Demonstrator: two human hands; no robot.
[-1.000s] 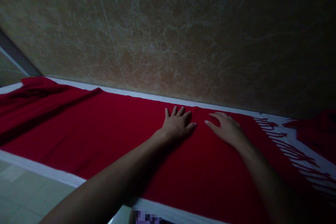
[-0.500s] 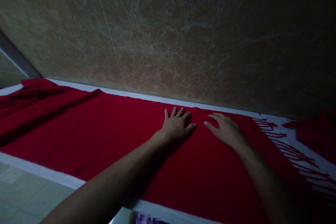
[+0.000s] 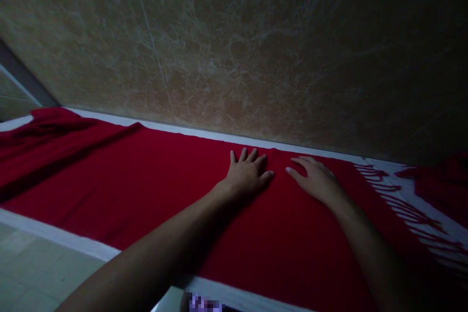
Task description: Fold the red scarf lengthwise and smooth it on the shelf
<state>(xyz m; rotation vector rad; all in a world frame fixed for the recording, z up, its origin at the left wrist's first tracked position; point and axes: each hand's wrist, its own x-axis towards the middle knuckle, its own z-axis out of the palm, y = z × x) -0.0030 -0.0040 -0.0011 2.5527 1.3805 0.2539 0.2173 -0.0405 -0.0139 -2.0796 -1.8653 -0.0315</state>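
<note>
A red fringed scarf (image 3: 146, 180) lies spread lengthwise over a white table (image 3: 66, 233). Flat near its far edge, with fingers spread, rests my left hand (image 3: 245, 173). Just to the right is my right hand (image 3: 315, 178), palm down on the cloth, its thumb apart from its slightly bent fingers. Neither hand grips the fabric. The scarf's tasselled fringe (image 3: 409, 209) fans out over the white surface on the right. At the left end the cloth is bunched into loose folds (image 3: 54, 126).
A brown marbled tile wall (image 3: 219, 58) rises right behind the table. Another heap of red cloth (image 3: 444, 185) lies at the far right. Pale floor tiles (image 3: 36, 263) show below the front edge at lower left.
Both hands stay almost in place on the scarf, the right one a touch further right in view. The view has shifted very slightly; the cloth looks the same.
</note>
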